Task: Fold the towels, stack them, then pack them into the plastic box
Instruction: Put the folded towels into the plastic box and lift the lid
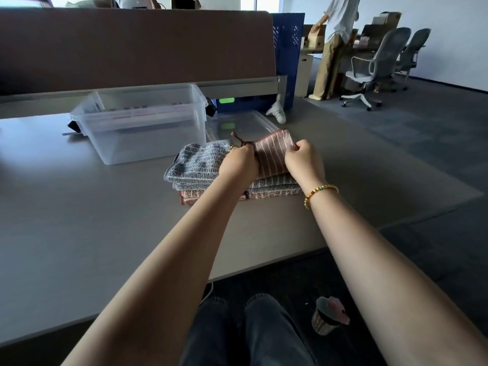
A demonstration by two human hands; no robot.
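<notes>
- While both hands pinch it, the pink striped towel (272, 151) is held just above the towel stack (232, 186), its stripes running away from the person.
- Left hand (239, 163) holds its left corner, right hand (303, 159) its right edge.
- Beyond, the plastic box (142, 128) sits on the surface (79, 220), long axis left-right.

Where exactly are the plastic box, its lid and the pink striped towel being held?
plastic box (148, 143), head view, on its clear front wall.
lid (248, 121), head view, on its flat top, right of the box.
pink striped towel (272, 151), head view, on the raised cloth between both hands.
</notes>
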